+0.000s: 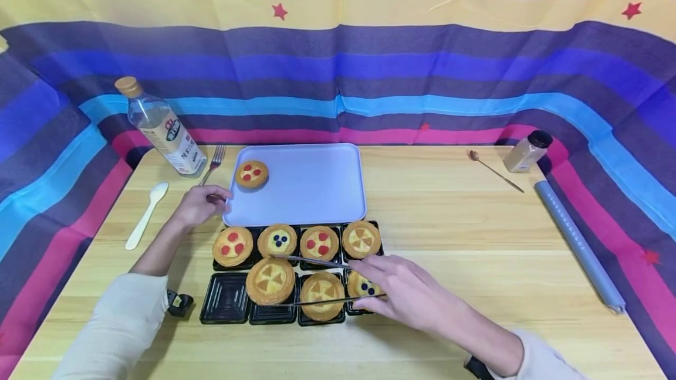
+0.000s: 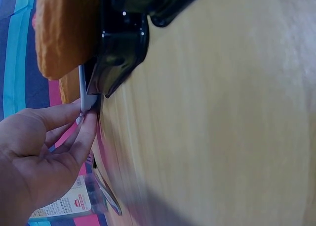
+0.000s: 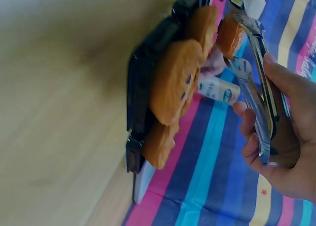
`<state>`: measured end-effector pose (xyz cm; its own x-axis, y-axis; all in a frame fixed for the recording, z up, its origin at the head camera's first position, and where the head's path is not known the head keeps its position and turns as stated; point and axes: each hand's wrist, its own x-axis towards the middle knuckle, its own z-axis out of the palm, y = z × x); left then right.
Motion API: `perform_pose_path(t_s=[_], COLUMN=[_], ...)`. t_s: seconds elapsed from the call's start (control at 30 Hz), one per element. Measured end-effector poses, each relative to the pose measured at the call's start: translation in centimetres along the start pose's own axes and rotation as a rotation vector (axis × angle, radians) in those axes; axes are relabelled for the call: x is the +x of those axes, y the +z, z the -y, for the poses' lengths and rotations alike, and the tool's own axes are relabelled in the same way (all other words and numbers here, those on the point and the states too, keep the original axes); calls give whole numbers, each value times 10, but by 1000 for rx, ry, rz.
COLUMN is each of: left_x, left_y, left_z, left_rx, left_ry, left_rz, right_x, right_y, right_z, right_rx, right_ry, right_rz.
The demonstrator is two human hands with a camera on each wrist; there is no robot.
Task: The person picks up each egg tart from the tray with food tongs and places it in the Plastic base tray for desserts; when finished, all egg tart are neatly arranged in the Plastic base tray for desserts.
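Observation:
My right hand (image 1: 404, 292) grips metal tongs (image 3: 260, 77). Between the tongs' tips is an egg tart (image 1: 270, 281) topped with yellow wedges, raised over the black plastic holders (image 1: 224, 299) of the front row. In the right wrist view, this tart (image 3: 230, 35) hangs apart from the others. My left hand (image 1: 203, 207) pinches the left edge of a pale lavender tray (image 1: 311, 186); the left wrist view shows thumb and fingers on its rim (image 2: 88, 101). One tart with red pieces (image 1: 252, 174) lies at the tray's left side.
Several tarts (image 1: 319, 243) with red, dark blue or yellow toppings sit in two rows of holders. Left are a bottle (image 1: 168, 133), a fork (image 1: 215, 160) and a white spoon (image 1: 148, 216). Right are a thin long-handled spoon (image 1: 496, 172), a jar (image 1: 528, 151) and a grey-blue roll (image 1: 578, 245).

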<state>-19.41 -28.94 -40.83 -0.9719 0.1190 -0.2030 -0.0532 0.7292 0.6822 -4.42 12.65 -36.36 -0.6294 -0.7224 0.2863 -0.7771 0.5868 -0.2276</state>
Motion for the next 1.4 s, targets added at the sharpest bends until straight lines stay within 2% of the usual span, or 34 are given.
perform_pose_path(t_s=[0.5,0.87,1.13,1.4], left_x=[0,0,-1,-3], left_y=[1,0,-1,1], left_z=[1,1,-1,0], left_rx=[-7,-12,-11,-13], left_ry=[-13,-4,-14,-9], left_rz=[7,2,13,13], right_x=[-8,-5,18,61], right_y=[21,18,3,-5], right_z=[6,8,7,-11], right_rx=[17,5,42,55], right_ry=[-12,-6,-26,57], right_rz=[26,38,8,-10])
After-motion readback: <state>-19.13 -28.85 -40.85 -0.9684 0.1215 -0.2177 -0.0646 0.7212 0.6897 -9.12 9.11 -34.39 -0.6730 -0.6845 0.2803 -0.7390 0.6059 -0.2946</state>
